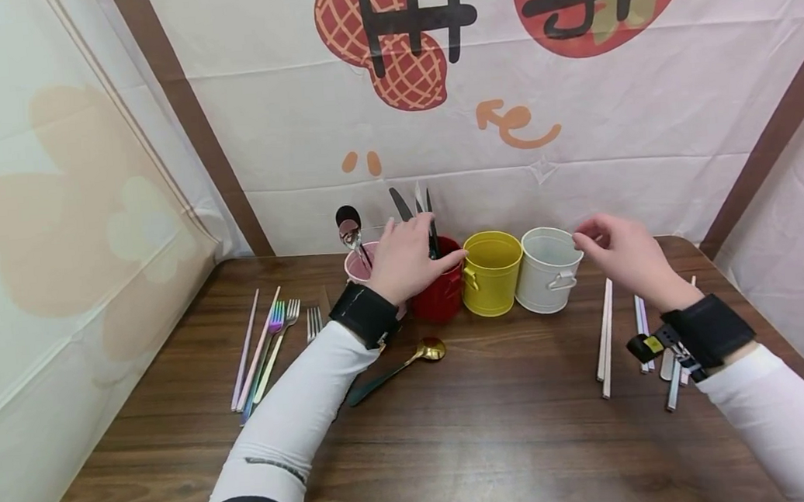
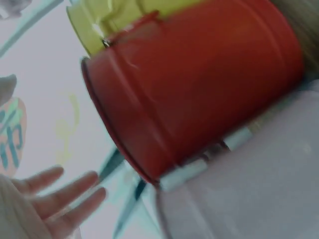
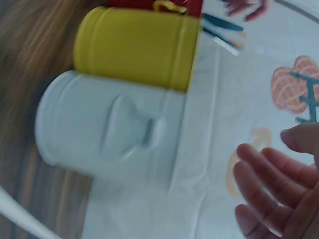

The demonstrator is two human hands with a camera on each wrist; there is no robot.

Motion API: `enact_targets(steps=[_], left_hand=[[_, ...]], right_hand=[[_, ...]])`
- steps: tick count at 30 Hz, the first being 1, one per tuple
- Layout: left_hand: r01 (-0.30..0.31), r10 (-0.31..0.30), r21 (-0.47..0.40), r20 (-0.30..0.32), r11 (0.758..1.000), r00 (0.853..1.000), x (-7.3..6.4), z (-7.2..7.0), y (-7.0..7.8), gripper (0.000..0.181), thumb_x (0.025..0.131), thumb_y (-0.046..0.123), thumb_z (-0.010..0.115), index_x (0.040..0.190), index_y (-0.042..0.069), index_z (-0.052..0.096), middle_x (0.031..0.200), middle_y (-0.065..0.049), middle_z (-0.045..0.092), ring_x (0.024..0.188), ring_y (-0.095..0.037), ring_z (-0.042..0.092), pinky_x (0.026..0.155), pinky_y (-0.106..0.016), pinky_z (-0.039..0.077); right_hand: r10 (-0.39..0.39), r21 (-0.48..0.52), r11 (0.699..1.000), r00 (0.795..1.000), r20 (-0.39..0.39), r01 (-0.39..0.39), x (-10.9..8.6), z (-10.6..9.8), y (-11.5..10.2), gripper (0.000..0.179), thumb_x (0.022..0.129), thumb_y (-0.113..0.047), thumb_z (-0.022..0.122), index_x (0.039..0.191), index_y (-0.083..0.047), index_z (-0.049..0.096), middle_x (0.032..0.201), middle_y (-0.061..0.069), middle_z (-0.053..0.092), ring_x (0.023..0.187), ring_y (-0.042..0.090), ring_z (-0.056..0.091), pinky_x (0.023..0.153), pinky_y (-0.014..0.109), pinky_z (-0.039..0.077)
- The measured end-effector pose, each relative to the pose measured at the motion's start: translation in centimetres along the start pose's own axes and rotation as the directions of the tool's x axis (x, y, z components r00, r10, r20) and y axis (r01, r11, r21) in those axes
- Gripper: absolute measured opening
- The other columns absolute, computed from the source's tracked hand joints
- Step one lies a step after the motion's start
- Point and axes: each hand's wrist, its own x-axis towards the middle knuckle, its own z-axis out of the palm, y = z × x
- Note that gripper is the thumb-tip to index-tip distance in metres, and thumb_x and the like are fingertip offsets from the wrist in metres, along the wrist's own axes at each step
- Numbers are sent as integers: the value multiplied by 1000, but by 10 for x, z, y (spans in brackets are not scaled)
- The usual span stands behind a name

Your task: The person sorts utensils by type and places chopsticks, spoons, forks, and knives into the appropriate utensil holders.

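Cutlery (image 1: pixel 276 320) lay loose on both sides of the wooden table (image 1: pixel 499 431), and more of it stood upright toward the back. At the far left were chopsticks (image 1: pixel 246 351), and next to them lay forks (image 1: pixel 293 311). Spoons (image 1: pixel 349 227) leaned out of the pink bucket (image 2: pixel 244 179). Just right of that, the left hand (image 1: pixel 409 258) hung over the red bucket (image 1: pixel 436 299), its fingers stretched out and its thumb spread wide; it gripped nothing. Blades of knives (image 1: pixel 401 204) rose close to the fingers, but whether any fingertip touched one could not be told. A gold-bowled spoon (image 1: pixel 431 349) lay in front.

The step seemed to be standing pieces upright by kind; doing it well likely meant lowering each one handle-first inside the rim, then lifting the hand clear without snagging the blades.

Farther right stood the yellow bucket (image 1: pixel 492 295) and the white bucket (image 1: pixel 541 292). The right hand (image 1: pixel 619 255) was poised by the white rim, fingers loosely bent, thumb apart from them, nothing grasped; contact with the rim could not be judged. Beyond lay pale chopsticks (image 1: pixel 608 338), probably best gathered as a pair, by the middle.
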Motion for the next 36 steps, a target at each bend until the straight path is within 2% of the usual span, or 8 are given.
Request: enact_targets(steps=[5, 9, 12, 18, 21, 24, 31, 36], left_hand=[[-95, 96, -15, 88, 995, 991, 15, 13, 18, 82, 86, 68, 56, 138, 6, 44, 136, -10, 52, 127, -23, 46, 111, -49, 24], [-56, 70, -76, 193, 996, 979, 23, 30, 23, 90, 83, 70, 57, 144, 7, 36, 143, -9, 46, 133, -20, 39, 113, -52, 20], [-14, 37, -104, 226, 994, 973, 25, 39, 25, 96, 80, 72, 59, 146, 8, 34, 145, -8, 44, 135, -19, 38, 113, -52, 20], [33, 2, -150, 225, 988, 974, 28, 54, 28, 98, 75, 76, 60, 145, 12, 35, 140, -6, 50, 131, -18, 43, 111, -55, 20], [49, -18, -132, 231, 990, 973, 28, 56, 29, 98, 74, 77, 61, 144, 14, 34, 140, -4, 51, 131, -17, 43, 111, -55, 21], [50, -20, -122, 235, 991, 972, 27, 56, 29, 97, 74, 75, 63, 144, 15, 34, 139, -3, 51, 132, -17, 42, 112, -54, 20], [66, -26, -160, 244, 985, 969, 26, 55, 28, 88, 81, 68, 62, 144, 13, 34, 138, -4, 53, 131, -17, 42, 112, -54, 19], [71, -27, -166, 248, 984, 968, 27, 55, 28, 86, 81, 67, 63, 141, 12, 35, 134, -4, 56, 129, -17, 44, 112, -54, 19]], right_hand=[[136, -149, 981, 986, 96, -121, -13, 0, 29, 33, 98, -31, 56, 105, 0, 64, 95, 17, 68, 83, 32, 62, 65, 47, 46], [233, -230, 956, 950, 207, -184, -19, 6, 54, 38, 96, -36, 57, 99, 1, 65, 89, 15, 68, 77, 29, 62, 59, 44, 45], [295, -252, 943, 898, 327, -218, -23, 11, 68, 38, 95, -37, 57, 92, 0, 65, 80, 11, 65, 71, 25, 59, 56, 40, 43], [371, -225, 928, 763, 529, -295, -33, 24, 83, 36, 99, -29, 53, 74, -3, 62, 63, 3, 58, 58, 18, 53, 53, 32, 40], [382, -208, 923, 719, 580, -323, -35, 30, 86, 37, 98, -26, 54, 69, -4, 61, 59, 2, 57, 53, 15, 52, 51, 28, 41], [372, -191, 926, 708, 600, -325, -37, 33, 87, 37, 96, -22, 56, 64, -5, 59, 56, 1, 56, 49, 12, 51, 48, 26, 41], [355, -162, 931, 707, 612, -327, -38, 36, 89, 35, 93, -17, 58, 61, -5, 56, 54, 0, 55, 48, 11, 52, 48, 25, 44], [355, -187, 933, 715, 602, -306, -37, 37, 92, 33, 92, -18, 59, 63, -3, 58, 53, 0, 57, 48, 11, 54, 48, 25, 45]])
